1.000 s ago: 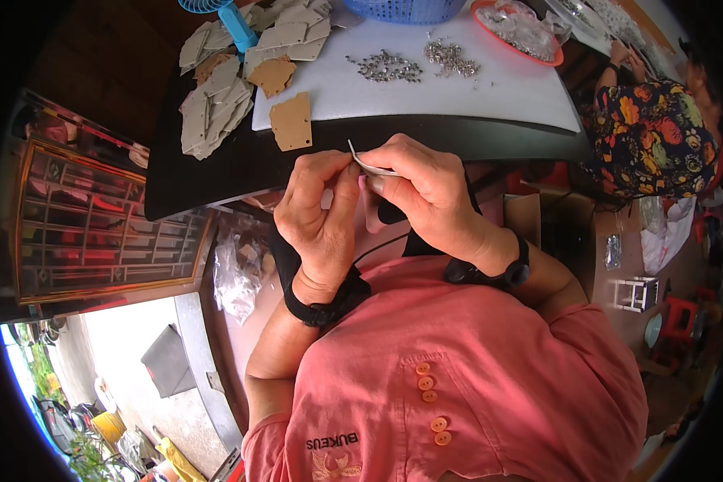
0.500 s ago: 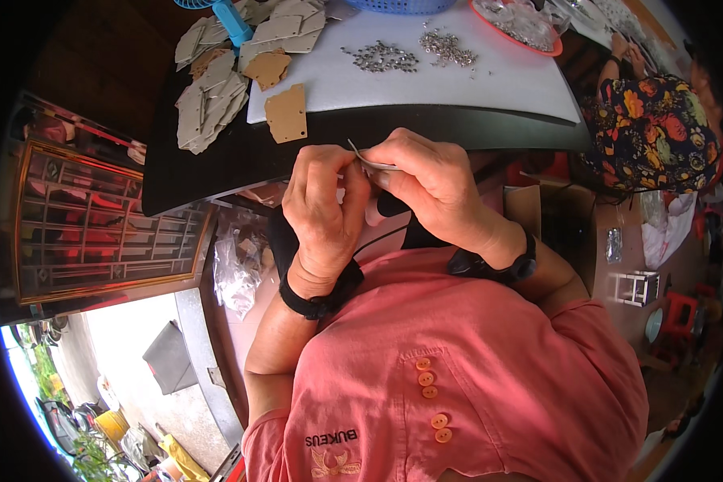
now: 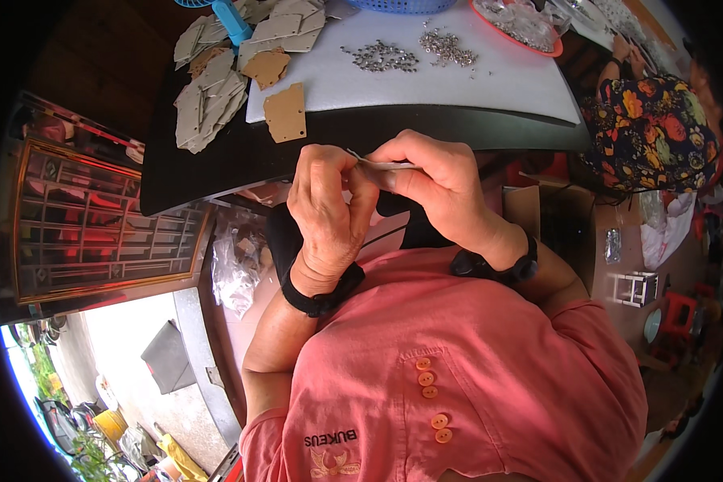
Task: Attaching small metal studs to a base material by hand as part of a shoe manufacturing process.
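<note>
My right hand (image 3: pixel 446 189) pinches a thin, pale, flat piece (image 3: pixel 395 165) edge-on between thumb and forefinger. At the left end of that piece, the fingertips of my left hand (image 3: pixel 325 205) are closed; whether they also hold something small is hidden. Both hands meet in front of my chest, just off the table's near edge. Beyond them on the black table (image 3: pixel 361 122) lies a single tan piece (image 3: pixel 285 112) with small holes, partly over a white foam sheet (image 3: pixel 490 88). Two clusters of small metal fittings, one at the left (image 3: pixel 381 58) and one at the right (image 3: pixel 448 48), rest on the sheet.
Stacks of grey-beige flat pieces (image 3: pixel 209 108) cover the table's left side beside a blue fan (image 3: pixel 231 22). A blue basket (image 3: pixel 402 5) and a red tray (image 3: pixel 522 28) with bagged fittings stand at the back. Another person in a floral top (image 3: pixel 651 132) sits at the right.
The thin piece has tilted flatter in my right hand. Both hands have shifted very slightly, staying together at the piece's left end. Things on the table are unmoved.
</note>
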`<state>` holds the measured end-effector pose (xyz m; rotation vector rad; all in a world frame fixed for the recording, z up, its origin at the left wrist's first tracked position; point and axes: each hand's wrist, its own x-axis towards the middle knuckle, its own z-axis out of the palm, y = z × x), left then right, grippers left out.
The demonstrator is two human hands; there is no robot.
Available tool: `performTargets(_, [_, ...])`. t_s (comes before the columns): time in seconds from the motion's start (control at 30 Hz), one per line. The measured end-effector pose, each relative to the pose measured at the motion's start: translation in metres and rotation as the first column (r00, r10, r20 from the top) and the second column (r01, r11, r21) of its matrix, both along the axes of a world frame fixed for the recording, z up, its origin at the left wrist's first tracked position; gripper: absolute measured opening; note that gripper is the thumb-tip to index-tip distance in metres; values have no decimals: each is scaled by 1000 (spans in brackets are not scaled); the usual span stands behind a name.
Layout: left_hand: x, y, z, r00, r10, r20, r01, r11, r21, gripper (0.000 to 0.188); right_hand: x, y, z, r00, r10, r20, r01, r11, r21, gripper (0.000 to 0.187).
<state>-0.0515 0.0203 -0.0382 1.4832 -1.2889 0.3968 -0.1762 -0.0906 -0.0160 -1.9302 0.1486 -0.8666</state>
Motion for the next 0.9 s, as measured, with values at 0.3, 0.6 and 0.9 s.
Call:
performTargets(0.3, [15, 18, 0, 681, -128, -721, 106, 991, -77, 10, -5, -4, 8, 997, -10, -75, 43, 886, 462, 13])
performTargets(0.6, [-4, 13, 19, 463, -269, -845, 233, 956, -176, 27, -4, -2, 7, 998, 34, -57, -5, 892, 451, 14])
performTargets(0.9, [-2, 12, 13, 391, -229, -891, 209, 965, -157, 22, -10, -6, 8, 989, 68, -134, 6, 875, 484, 9])
